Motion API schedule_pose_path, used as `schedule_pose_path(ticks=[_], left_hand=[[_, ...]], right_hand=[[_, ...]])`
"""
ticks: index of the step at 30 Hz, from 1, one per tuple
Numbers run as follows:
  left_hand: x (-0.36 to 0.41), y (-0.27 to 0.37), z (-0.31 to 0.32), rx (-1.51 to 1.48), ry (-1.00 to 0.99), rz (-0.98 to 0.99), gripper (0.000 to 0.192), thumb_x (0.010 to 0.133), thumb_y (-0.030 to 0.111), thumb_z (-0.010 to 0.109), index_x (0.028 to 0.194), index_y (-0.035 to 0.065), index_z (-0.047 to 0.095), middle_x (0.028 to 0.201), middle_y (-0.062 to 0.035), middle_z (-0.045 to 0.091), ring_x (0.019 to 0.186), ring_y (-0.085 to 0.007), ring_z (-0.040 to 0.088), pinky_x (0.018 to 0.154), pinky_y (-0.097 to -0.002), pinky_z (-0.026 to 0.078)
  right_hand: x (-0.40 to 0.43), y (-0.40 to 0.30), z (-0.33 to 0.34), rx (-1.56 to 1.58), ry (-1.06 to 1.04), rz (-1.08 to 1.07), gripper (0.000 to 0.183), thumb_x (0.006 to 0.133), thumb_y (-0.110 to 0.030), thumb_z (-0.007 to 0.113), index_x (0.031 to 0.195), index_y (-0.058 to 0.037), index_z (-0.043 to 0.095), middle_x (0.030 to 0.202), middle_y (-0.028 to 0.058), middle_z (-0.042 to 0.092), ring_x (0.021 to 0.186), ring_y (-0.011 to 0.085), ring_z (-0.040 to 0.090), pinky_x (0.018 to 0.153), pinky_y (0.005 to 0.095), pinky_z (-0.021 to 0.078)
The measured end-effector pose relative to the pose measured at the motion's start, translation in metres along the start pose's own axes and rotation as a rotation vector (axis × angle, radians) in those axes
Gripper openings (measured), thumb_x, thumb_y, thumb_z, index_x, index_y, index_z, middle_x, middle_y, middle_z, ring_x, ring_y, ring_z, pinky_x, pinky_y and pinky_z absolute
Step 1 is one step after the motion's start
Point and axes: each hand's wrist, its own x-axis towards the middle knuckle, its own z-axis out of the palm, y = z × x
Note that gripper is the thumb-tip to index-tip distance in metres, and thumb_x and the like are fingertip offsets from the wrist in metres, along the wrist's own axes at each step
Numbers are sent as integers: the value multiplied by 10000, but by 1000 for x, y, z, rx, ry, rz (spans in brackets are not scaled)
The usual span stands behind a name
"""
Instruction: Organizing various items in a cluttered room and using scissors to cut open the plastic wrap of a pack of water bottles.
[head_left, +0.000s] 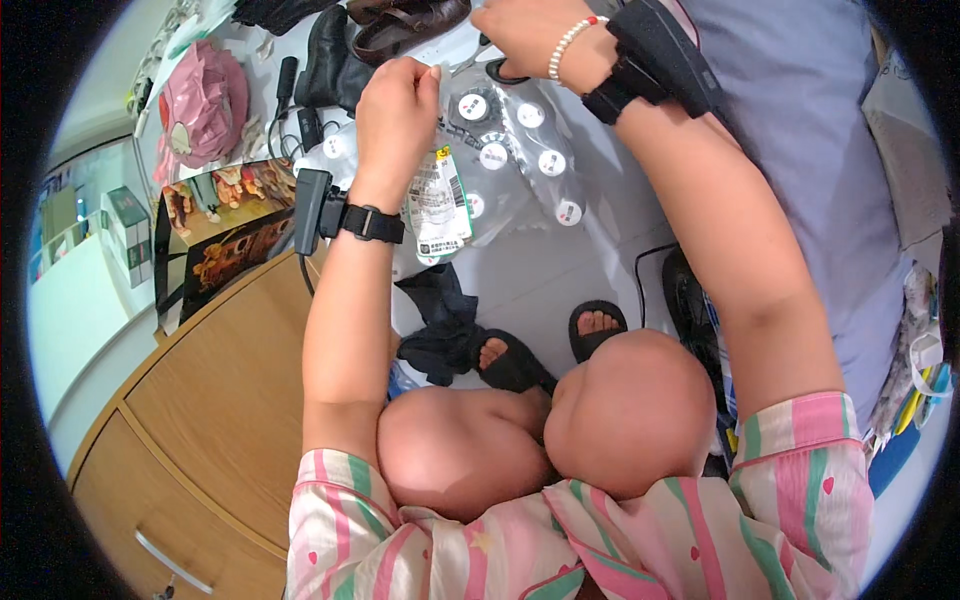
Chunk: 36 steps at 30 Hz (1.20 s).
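Note:
My left hand (397, 112) pinches the upper edge of a clear plastic package (517, 187) between thumb and fingers. Several round white stickers mark the package, and a printed paper label (439, 206) with a green edge lies on its left part. My right hand (536, 37), at the top edge of the view, has a finger through the black handle loop of what looks like a pair of scissors (504, 73). Their metal part points towards my left hand, just above the package; whether the blades touch the plastic cannot be told.
Black boots (322, 64) and brown leather shoes (412, 26) stand beyond the package. A pink plastic bag (206, 105) lies at the upper left, above a wooden cabinet (217, 382). Dark cloth (442, 330) lies beside my sandalled feet. Grey-violet fabric (795, 150) stretches along the right.

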Motion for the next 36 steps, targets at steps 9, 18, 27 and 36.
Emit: schedule_pose_path(ticks=[9, 18, 27, 36], left_hand=[[-1, -1, -6, 29, 52, 54, 224, 918, 215, 631, 860, -2, 633, 774, -175, 626, 698, -346, 599, 640, -410, 470], [-13, -12, -16, 22, 70, -11, 236, 923, 229, 631, 851, 5, 623, 766, -151, 624, 693, -308, 596, 638, -397, 469], [-27, -22, -22, -45, -14, -244, 292, 940, 284, 588, 849, 7, 611, 777, -170, 648, 740, -361, 622, 664, -439, 477], [-5, 16, -18, 263, -253, -150, 417, 848, 426, 613, 869, 11, 650, 821, -168, 687, 800, -365, 667, 693, -456, 515]], right_hand=[[1, -2, 0, 51, -83, 9, 227, 674, -271, 785, 799, -86, 743, 824, 120, 717, 809, 277, 703, 694, 387, 544], [11, -12, 23, 89, 54, -38, 137, 711, -196, 721, 792, -86, 730, 825, 118, 716, 805, 277, 704, 694, 393, 550], [-11, -7, 0, 43, 178, 73, 122, 702, -162, 693, 793, -82, 702, 780, 115, 698, 748, 311, 686, 678, 407, 532], [-17, -14, 24, -1, 228, 71, 163, 740, -153, 679, 887, -90, 712, 913, 104, 710, 843, 288, 699, 713, 401, 559]])
